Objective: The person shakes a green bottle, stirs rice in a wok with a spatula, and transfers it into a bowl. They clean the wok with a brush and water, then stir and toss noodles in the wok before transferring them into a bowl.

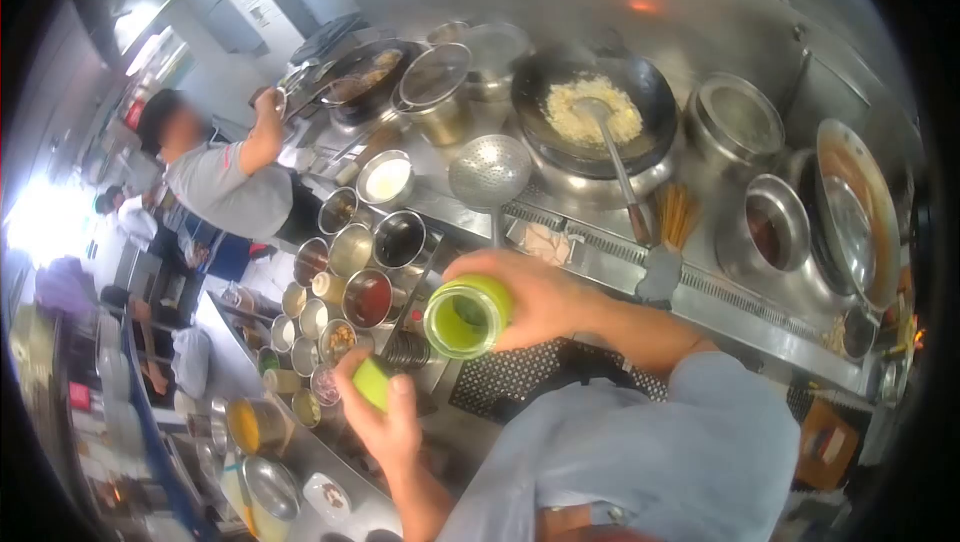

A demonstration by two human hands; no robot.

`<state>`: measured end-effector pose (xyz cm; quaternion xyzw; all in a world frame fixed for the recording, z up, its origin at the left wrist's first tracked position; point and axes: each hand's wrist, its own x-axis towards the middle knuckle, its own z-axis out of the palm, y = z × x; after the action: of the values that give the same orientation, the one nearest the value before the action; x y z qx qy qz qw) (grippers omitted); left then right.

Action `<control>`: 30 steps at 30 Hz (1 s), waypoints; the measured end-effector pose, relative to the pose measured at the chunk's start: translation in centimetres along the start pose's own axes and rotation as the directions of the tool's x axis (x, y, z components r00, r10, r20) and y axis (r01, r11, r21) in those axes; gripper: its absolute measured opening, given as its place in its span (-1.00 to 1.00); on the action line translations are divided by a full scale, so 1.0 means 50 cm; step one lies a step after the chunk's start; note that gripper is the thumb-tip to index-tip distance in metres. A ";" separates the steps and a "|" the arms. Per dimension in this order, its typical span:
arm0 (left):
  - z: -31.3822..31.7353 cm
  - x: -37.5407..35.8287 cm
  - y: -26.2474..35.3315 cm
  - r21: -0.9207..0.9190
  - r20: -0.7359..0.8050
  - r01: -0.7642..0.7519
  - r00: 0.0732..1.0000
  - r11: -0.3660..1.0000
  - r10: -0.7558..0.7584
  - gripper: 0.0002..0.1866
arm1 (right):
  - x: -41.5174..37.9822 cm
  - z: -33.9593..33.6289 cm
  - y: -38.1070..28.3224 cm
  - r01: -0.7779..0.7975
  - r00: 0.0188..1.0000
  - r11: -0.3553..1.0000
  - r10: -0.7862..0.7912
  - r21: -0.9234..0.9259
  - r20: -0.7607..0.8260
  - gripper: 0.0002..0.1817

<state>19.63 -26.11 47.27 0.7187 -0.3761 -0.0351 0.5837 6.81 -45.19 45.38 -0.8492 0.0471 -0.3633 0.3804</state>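
Note:
My right hand (545, 297) grips a jar (468, 317) with green contents, its open mouth tilted towards me. Lower and to the left, my left hand (385, 427) holds a green lid (372, 382) between thumb and fingers, apart from the jar. Beyond the hands, a black wok (540, 127) on the stove holds pale fried rice (595, 112). A wok ladle (612, 157) lies in it, its handle resting over the near rim. Left of the wok sits a perforated skimmer (490, 172), bowl up.
Several metal pots of sauces and toppings, including a red sauce pot (368, 299), crowd the left counter. A bamboo brush (678, 217) lies by the stove's front edge. On the left, a co-worker (235, 177) stands near another wok (365, 77). Stacked pans (860, 217) lean at right.

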 end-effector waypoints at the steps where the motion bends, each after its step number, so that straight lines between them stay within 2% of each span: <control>1: -0.004 -0.001 -0.002 -0.021 0.017 0.046 0.999 0.999 -0.046 -0.44 | 0.014 -0.029 -0.018 0.040 0.999 0.998 -0.041 0.057 0.016 -0.21; 2: 0.001 0.002 -0.020 0.010 0.034 -0.067 0.997 0.998 0.067 -0.45 | 0.026 -0.054 -0.039 0.074 0.996 0.990 -0.079 0.123 0.033 -0.21; 3: -0.004 0.002 -0.039 0.072 0.072 -0.119 0.991 0.990 0.114 -0.44 | 0.040 -0.076 -0.053 0.158 0.986 0.979 -0.162 0.132 0.026 -0.21; 5: -0.009 0.000 -0.057 0.021 0.159 -0.054 0.986 0.998 0.050 -0.42 | 0.069 -0.114 -0.092 0.288 0.956 0.952 -0.292 0.101 0.029 -0.28; 6: -0.008 -0.003 -0.051 -0.057 0.161 0.072 0.985 0.996 -0.062 -0.40 | 0.083 -0.123 -0.100 0.383 0.923 0.922 -0.385 0.053 0.017 -0.30; 8: -0.014 -0.012 -0.067 -0.087 0.134 0.112 0.986 0.990 -0.100 -0.41 | 0.108 -0.134 -0.147 0.488 0.873 0.873 -0.488 0.004 -0.006 -0.44; 9: -0.027 -0.005 -0.040 -0.020 0.171 0.104 0.980 0.994 -0.099 -0.41 | 0.121 -0.139 -0.170 0.537 0.843 0.844 -0.537 -0.022 -0.018 -0.51; 10: -0.040 0.002 -0.013 0.046 0.208 0.090 0.973 0.995 -0.098 -0.42 | 0.125 -0.141 -0.201 0.539 0.842 0.842 -0.540 -0.029 -0.015 -0.59; 13: -0.051 -0.003 -0.029 0.030 0.175 0.035 0.984 0.999 -0.040 -0.43 | 0.148 -0.148 -0.248 0.588 0.809 0.807 -0.588 -0.059 0.023 -0.72; 14: -0.059 -0.002 -0.020 0.057 0.195 0.063 0.978 0.996 -0.073 -0.46 | 0.153 -0.152 -0.259 0.604 0.797 0.795 -0.603 -0.050 0.043 -0.72; 17: -0.066 -0.006 -0.035 0.060 0.146 0.021 0.989 0.998 -0.029 -0.49 | 0.176 -0.165 -0.286 0.665 0.746 0.743 -0.658 -0.073 0.103 -0.74; 23: -0.082 -0.013 -0.027 0.088 0.154 0.117 0.980 0.989 -0.130 -0.54 | 0.205 -0.160 -0.306 0.779 0.621 0.613 -0.783 -0.136 0.030 -0.76; 28: -0.086 -0.016 -0.029 0.063 0.131 0.139 0.981 0.988 -0.146 -0.56 | 0.223 -0.175 -0.324 0.836 0.534 0.517 -0.844 -0.183 0.056 -0.77; 30: -0.087 -0.017 -0.030 0.068 0.124 0.132 0.982 0.989 -0.140 -0.56 | 0.225 -0.173 -0.333 0.839 0.527 0.512 -0.849 -0.182 0.038 -0.78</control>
<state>21.92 -22.04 47.00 0.7561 -0.3638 -0.1099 0.5329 6.11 -42.74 67.10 -0.7846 -0.3284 -0.5202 0.0771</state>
